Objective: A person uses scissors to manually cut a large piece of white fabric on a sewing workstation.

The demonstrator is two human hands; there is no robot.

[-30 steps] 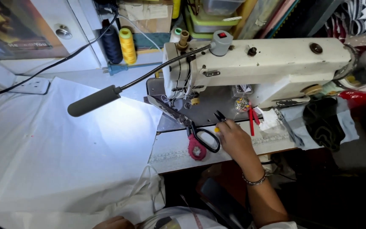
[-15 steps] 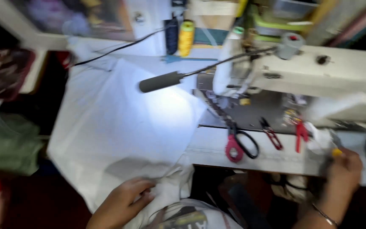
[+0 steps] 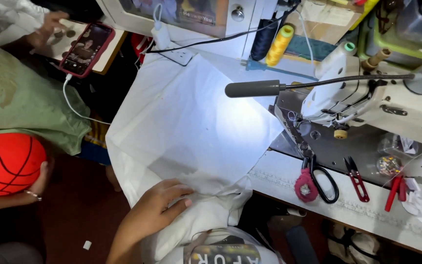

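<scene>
left hand [image 3: 159, 208] lower centre, fingers loosely spread, flat on white fabric [image 3: 186, 122], fabric edge overhangs table left, scissors [image 3: 313, 178] right, right hand out of frame

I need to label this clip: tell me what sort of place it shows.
Likely a small tailoring workshop: a sewing machine, thread cones, scissors, and white cloth under the left hand.

Left hand [image 3: 159, 208]: bare, no ring, no watch, nails short and unpainted.
Left forearm: bare to the frame's lower edge at 7 o'clock, no sleeve in view.
Shirt [image 3: 223, 247]: light-coloured, at 6 o'clock, with a dark printed panel carrying pale block lettering.
Right hand: out of view.
</scene>
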